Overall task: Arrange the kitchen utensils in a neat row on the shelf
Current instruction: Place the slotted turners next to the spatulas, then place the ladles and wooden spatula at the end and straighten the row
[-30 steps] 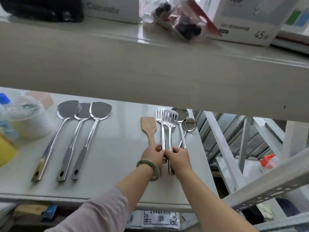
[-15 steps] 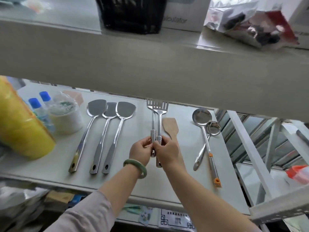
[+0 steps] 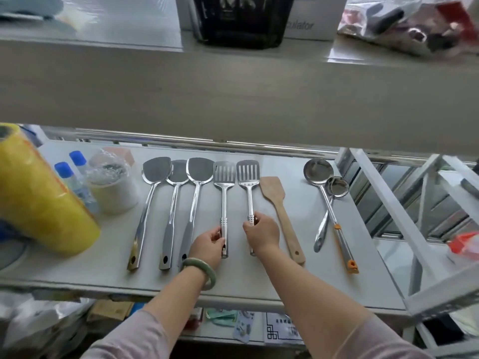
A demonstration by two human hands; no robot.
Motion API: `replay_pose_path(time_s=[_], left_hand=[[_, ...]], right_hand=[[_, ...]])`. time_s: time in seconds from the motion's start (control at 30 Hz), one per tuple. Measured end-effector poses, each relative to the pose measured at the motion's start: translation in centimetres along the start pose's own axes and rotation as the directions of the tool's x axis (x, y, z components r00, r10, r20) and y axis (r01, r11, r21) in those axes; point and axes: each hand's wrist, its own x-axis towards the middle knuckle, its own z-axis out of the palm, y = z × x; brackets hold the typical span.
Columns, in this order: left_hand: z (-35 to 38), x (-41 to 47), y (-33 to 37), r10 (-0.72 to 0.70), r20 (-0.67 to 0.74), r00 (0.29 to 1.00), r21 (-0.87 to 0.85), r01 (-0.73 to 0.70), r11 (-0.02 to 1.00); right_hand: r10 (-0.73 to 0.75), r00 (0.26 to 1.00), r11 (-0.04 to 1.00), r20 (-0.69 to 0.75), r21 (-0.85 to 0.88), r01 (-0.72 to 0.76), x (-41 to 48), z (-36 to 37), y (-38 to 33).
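Progress: three solid steel turners [image 3: 176,203] already lie side by side at the left of the row, blades to the back and handles to the front edge; the two outer blades overlap the middle one slightly
In hand: two slotted turners, each held at the handle and lying flat on the shelf [image 3: 259,286], parallel and just apart
Left hand [image 3: 207,247]: thumb and fingers pinch the handle of the left slotted turner [image 3: 224,193], which sits just beside the third solid turner
Right hand [image 3: 261,234]: fingertips pinch the ribbed neck of the right slotted turner [image 3: 248,187]
Done, as judged: five steel pieces now line up, roughly half to two thirds of the job
Left to do: the wooden spatula [image 3: 281,216] lies slanted, its blade near the right slotted turner and its handle running off to the right; the large ladle [image 3: 329,203] and the small ladle [image 3: 327,211] cross each other, well apart from the rest, so these three likely need straightening and closing up
Surface: pale, smooth, glossy shelf board; steel probably slides easily on it
Crowding: a yellow roll [image 3: 39,198], two blue-capped bottles [image 3: 70,177] and a wrapped white tub [image 3: 111,185] take up the left end
Room: white metal racking, with an upper shelf [image 3: 233,94] close overhead carrying a dark bag and boxes; more packets show on the level below
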Motion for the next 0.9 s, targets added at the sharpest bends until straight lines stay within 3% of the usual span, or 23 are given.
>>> replay_pose_path(time_s=[0.13,0.27,0.4,0.53,0.7,0.9], left_hand=[[0.1,-0.4,0.9,0.050,0.011,0.999,0.255,-0.051,0.965],[0.1,-0.8,2.0,0.057,-0.025,0.998,0.570,-0.033,0.821],[1.6,-1.5,3.9,0.186,-0.042,0.982,0.540,-0.134,0.831],[5.3,-1.6,5.6,0.340,0.079,0.937,0.516,-0.330,0.790],[10.3,-1.7,6.2,0.294,0.249,0.923,0.572,-0.384,0.724],[13.2,-1.0,5.4,0.160,0.393,0.906,0.713,-0.410,0.569]], right_hand=[[0.025,0.999,0.996,0.022,-0.091,-0.023,-0.3,0.1,0.1],[-0.016,1.000,0.991,0.022,-0.133,0.019,-0.9,-1.7,0.7],[-0.126,0.960,0.980,-0.248,-0.183,0.082,-0.6,-5.6,3.1],[0.008,0.890,0.968,-0.455,-0.222,-0.122,0.2,-10.9,6.7],[0.254,0.918,0.936,-0.303,-0.162,-0.312,0.4,-13.9,9.4],[0.234,0.949,0.932,-0.213,-0.230,-0.281,0.7,-12.5,9.3]])
